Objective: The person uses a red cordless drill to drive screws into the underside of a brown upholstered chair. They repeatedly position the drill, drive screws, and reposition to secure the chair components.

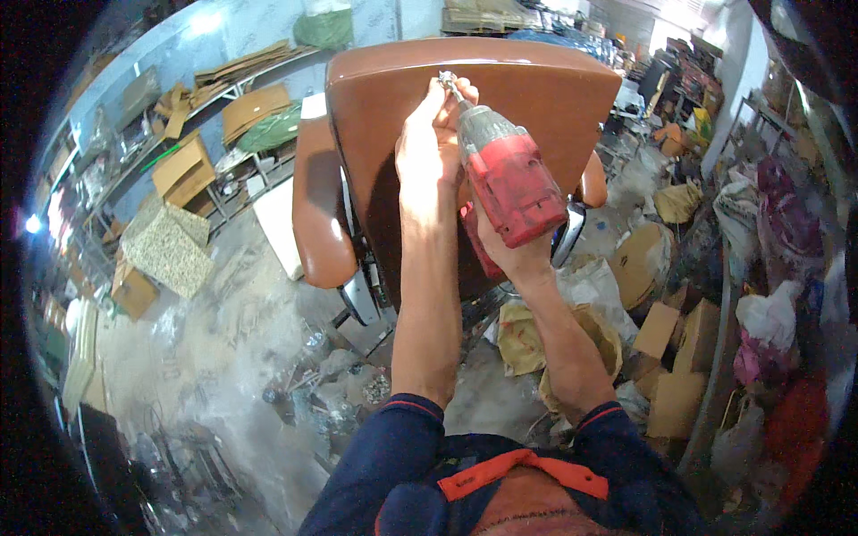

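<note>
A brown leather-look armchair (527, 85) stands in front of me, its broad panel facing me. My right hand (514, 255) is wrapped round the grip of a red and grey power driver (518, 183), which tilts up and to the left. The driver's bit reaches a small metal piece (446, 79) close to the panel's upper part. My left hand (427, 152) is closed, its fingertips pinching that piece beside the bit. Whether it is a screw or a fitting is too small to tell. Padded brown armrests (323, 210) with shiny metal supports flank the panel.
On the left, shelving holds cardboard (255, 112) and a green bag; a speckled foam block (168, 246) lies below. Plastic scraps (344, 380) litter the floor near me. To the right are cardboard boxes (677, 402), a round brown disc (642, 265) and piled bags (769, 317).
</note>
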The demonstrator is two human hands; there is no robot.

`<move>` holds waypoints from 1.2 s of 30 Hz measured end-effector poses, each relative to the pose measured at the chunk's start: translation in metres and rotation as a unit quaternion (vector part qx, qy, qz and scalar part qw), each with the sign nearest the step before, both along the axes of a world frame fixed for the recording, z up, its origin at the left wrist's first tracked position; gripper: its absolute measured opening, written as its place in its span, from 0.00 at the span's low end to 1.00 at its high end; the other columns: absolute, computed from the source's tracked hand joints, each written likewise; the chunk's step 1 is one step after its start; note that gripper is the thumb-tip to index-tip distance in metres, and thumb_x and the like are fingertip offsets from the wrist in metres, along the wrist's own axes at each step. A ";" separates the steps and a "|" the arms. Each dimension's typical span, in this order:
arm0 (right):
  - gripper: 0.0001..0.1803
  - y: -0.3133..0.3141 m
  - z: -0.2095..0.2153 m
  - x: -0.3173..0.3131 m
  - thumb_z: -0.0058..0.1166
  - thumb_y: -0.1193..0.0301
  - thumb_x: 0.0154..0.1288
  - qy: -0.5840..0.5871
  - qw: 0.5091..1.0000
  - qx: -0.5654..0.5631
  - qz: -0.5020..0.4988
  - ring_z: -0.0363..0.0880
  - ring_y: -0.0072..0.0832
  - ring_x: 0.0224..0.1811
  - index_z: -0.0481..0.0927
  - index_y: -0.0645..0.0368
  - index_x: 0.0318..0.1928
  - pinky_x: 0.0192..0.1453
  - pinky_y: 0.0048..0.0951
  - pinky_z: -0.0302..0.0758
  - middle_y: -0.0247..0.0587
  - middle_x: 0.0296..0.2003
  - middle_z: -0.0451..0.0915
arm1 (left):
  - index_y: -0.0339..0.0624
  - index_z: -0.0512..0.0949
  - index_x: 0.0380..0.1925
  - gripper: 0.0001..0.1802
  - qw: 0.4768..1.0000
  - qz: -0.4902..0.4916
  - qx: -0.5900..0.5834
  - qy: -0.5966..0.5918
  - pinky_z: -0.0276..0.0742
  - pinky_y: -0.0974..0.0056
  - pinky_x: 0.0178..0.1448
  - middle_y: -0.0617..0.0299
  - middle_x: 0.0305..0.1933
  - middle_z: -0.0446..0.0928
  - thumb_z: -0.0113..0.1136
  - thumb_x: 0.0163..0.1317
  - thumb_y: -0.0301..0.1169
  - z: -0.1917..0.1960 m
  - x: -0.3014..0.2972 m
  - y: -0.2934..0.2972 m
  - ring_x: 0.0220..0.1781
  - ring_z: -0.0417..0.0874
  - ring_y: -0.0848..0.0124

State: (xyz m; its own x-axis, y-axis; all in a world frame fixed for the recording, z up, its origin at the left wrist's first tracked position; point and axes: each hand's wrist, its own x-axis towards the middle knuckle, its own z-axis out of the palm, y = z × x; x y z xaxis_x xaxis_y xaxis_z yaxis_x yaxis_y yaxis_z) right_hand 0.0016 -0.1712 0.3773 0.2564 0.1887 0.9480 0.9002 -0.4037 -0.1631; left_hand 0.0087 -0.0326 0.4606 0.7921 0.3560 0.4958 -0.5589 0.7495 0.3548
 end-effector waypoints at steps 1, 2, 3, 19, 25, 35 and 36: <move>0.15 0.001 -0.001 -0.001 0.65 0.67 0.59 -0.028 0.999 -0.014 -0.033 0.82 0.45 0.44 0.86 0.51 0.47 0.49 0.46 0.78 0.41 0.42 0.85 | 0.31 0.77 0.44 0.11 1.000 -0.004 -0.005 0.001 0.81 0.62 0.50 0.49 0.40 0.82 0.56 0.73 0.31 0.000 -0.002 0.000 0.44 0.83 0.63; 0.14 0.001 -0.002 -0.003 0.65 0.67 0.60 -0.028 0.998 -0.019 -0.046 0.82 0.44 0.43 0.86 0.52 0.47 0.48 0.45 0.78 0.41 0.41 0.85 | 0.32 0.77 0.44 0.11 1.000 -0.008 -0.010 0.002 0.81 0.62 0.50 0.49 0.40 0.82 0.56 0.73 0.31 0.000 -0.003 0.000 0.44 0.83 0.63; 0.13 0.002 -0.002 -0.004 0.64 0.68 0.61 -0.029 0.998 -0.024 -0.059 0.83 0.44 0.41 0.86 0.52 0.46 0.47 0.44 0.78 0.41 0.40 0.85 | 0.32 0.78 0.44 0.11 1.000 -0.012 0.007 0.003 0.81 0.62 0.50 0.49 0.40 0.82 0.56 0.73 0.31 0.000 -0.006 0.000 0.44 0.83 0.63; 0.08 0.004 0.008 -0.019 0.63 0.68 0.66 0.001 0.998 -0.014 -0.067 0.83 0.41 0.40 0.85 0.55 0.43 0.46 0.41 0.79 0.40 0.37 0.85 | 0.35 0.77 0.42 0.13 0.998 -0.064 0.004 0.025 0.81 0.58 0.52 0.52 0.41 0.81 0.56 0.74 0.36 0.005 -0.017 -0.001 0.48 0.82 0.63; 0.08 0.002 0.007 -0.012 0.63 0.68 0.65 0.022 0.998 0.025 -0.062 0.83 0.41 0.38 0.85 0.55 0.43 0.43 0.40 0.78 0.40 0.35 0.84 | 0.34 0.77 0.46 0.17 0.990 -0.114 0.027 0.081 0.81 0.54 0.59 0.54 0.44 0.83 0.59 0.73 0.40 0.013 -0.039 -0.015 0.54 0.83 0.56; 0.10 0.001 0.003 -0.015 0.65 0.69 0.61 0.021 0.998 0.008 -0.056 0.83 0.40 0.39 0.86 0.54 0.43 0.45 0.41 0.78 0.39 0.37 0.85 | 0.28 0.75 0.50 0.13 0.997 -0.083 -0.008 -0.006 0.81 0.59 0.59 0.49 0.48 0.81 0.56 0.73 0.28 0.013 -0.015 -0.001 0.54 0.82 0.60; 0.11 0.002 0.004 -0.017 0.65 0.68 0.61 0.022 0.998 0.008 -0.064 0.83 0.40 0.40 0.86 0.54 0.44 0.45 0.41 0.78 0.38 0.37 0.85 | 0.28 0.74 0.51 0.13 0.998 -0.060 -0.001 0.003 0.81 0.59 0.58 0.49 0.48 0.81 0.55 0.73 0.28 0.012 -0.014 0.000 0.53 0.82 0.60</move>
